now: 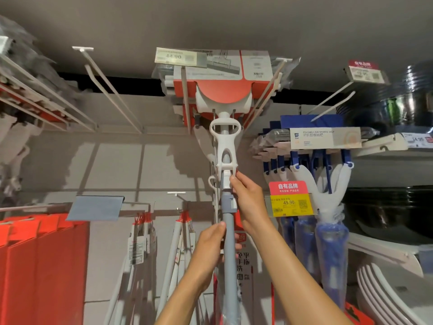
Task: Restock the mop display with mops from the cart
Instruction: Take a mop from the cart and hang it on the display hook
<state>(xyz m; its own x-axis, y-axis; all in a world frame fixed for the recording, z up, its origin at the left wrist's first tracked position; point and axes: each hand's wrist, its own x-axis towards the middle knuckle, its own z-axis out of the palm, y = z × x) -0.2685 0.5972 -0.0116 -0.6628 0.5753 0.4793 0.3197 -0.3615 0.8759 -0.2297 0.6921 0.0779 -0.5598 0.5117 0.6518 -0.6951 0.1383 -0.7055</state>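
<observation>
From my head camera, the likeliest slip I could foresee was at the top: the mop (226, 174) was raised high, its head in the red-and-white sleeve (222, 76) up among the display hooks (262, 99), and if the hanging hole missed the prong or only half caught, the whole thing would come down the moment I eased off. I could not tell from below whether it was already seated on a hook or only pressed against the packs behind it. The long pole gave me little fine control at the far end, so a small twist at my wrists could swing the head sideways into the price tag (180, 57) or the neighbouring hook arms and knock them askew. The blue sponge mops (328, 231) hung just beside on the right, near enough for my elbow or the pole to brush them.

My right hand (248, 202) was the upper one, fingers curled against the white clip on the shaft, thumb tip touching it just below the wringer handle (225, 146). My left hand (210, 249) was lower, wrapped round the grey pole (228, 242) from the left, thumb laid over the front. Both were closed on the mop, which ran nearly upright between them, head well above and the wrapped lower end passing down out of view between my forearms.
</observation>
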